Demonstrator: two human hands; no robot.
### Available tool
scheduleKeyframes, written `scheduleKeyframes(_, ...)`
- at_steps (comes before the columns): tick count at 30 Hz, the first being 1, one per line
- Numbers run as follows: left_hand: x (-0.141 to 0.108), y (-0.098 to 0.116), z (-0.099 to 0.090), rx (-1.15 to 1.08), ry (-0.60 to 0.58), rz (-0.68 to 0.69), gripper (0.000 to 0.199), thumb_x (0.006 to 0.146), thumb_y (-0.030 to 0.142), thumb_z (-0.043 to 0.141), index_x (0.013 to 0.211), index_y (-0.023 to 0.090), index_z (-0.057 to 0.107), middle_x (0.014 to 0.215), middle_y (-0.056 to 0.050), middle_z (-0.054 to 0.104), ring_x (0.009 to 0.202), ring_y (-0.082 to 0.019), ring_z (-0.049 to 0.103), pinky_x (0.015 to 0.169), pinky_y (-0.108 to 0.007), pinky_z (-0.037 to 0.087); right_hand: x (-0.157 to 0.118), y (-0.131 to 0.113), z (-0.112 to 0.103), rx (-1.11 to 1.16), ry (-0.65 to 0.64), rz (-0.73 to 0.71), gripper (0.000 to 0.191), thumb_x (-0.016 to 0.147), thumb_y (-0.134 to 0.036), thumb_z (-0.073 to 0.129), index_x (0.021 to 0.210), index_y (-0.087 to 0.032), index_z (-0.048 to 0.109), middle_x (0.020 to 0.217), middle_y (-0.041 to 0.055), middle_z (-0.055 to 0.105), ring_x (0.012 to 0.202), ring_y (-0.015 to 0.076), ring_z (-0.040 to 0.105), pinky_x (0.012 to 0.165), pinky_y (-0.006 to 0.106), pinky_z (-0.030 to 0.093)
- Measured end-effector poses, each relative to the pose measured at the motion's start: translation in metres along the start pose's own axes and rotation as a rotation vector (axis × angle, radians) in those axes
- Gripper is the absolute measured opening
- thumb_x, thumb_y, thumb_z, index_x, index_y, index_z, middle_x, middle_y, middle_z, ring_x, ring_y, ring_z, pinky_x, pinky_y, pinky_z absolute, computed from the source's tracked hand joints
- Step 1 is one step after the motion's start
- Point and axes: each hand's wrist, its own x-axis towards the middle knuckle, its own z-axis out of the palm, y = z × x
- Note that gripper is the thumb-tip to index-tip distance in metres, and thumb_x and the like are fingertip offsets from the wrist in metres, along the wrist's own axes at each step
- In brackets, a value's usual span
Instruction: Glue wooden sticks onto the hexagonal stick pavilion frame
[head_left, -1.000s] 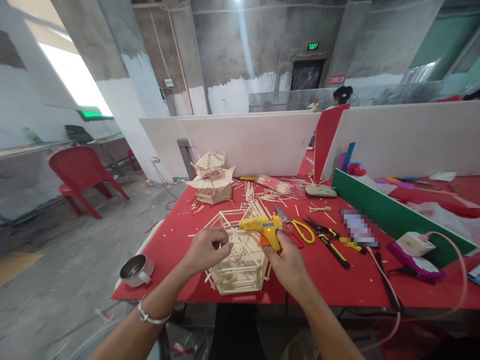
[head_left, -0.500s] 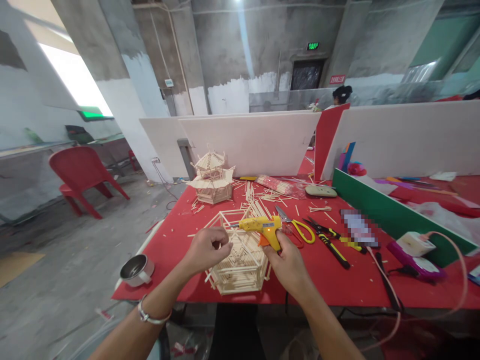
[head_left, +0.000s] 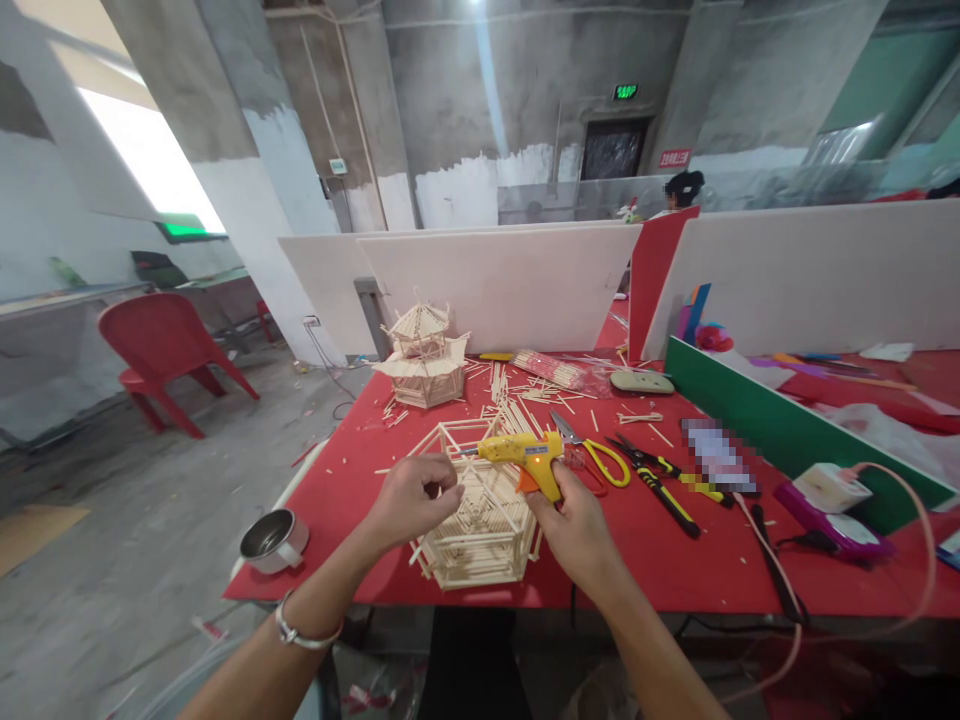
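My right hand (head_left: 576, 530) is wrapped round the handle of a yellow hot glue gun (head_left: 525, 455), whose nozzle points left. My left hand (head_left: 412, 503) is closed at the nozzle's left, thumb and fingers pinched together; what they hold, if anything, is hidden. Below both hands stands a many-sided frame of thin wooden sticks (head_left: 484, 560), its upper bars partly covered by the glue gun and my left hand. A finished-looking stick pagoda (head_left: 424, 360) with two roofs stands further back on the red table (head_left: 360, 500).
Loose sticks (head_left: 514, 415) and a bagged bundle of sticks (head_left: 551, 370) lie behind the frame. Scissors (head_left: 607, 463), pliers (head_left: 667, 500) and a phone (head_left: 718, 455) are on the right. A metal cup (head_left: 274, 540) stands near the left edge. A green board (head_left: 795, 420) borders the right side.
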Motion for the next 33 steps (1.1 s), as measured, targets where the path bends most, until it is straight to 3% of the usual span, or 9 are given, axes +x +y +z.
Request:
scheduleKeyframes(19,-0.0006,0.0017,-0.0004,0.0,0.003,-0.004,0.027,0.073,0.018,0.055,0.051,0.017,0.04,0.06,0.001,0.049,0.054,-0.008,0.042,0.051,-0.021,0.031,0.0007,0.0009,0.0003,0.031,-0.021,0.017,0.048,0.079,-0.041,0.05,0.116,-0.011,0.061,0.108,0.0145,0.068,0.089,0.0258,0.062,0.076,0.035,0.047)
scheduleKeyframes(33,-0.0001,0.0037,-0.0012,-0.011,-0.001,-0.004,0.024,0.072,0.017,0.054,0.051,0.017,0.043,0.061,0.0,0.051,0.055,-0.009,0.044,0.052,-0.022,0.032,0.0003,0.0004,0.0009,0.032,0.021,-0.022,0.038,0.078,-0.037,0.052,0.107,-0.015,0.064,0.097,0.0097,0.07,0.081,0.0228,0.061,0.07,0.032,0.046)
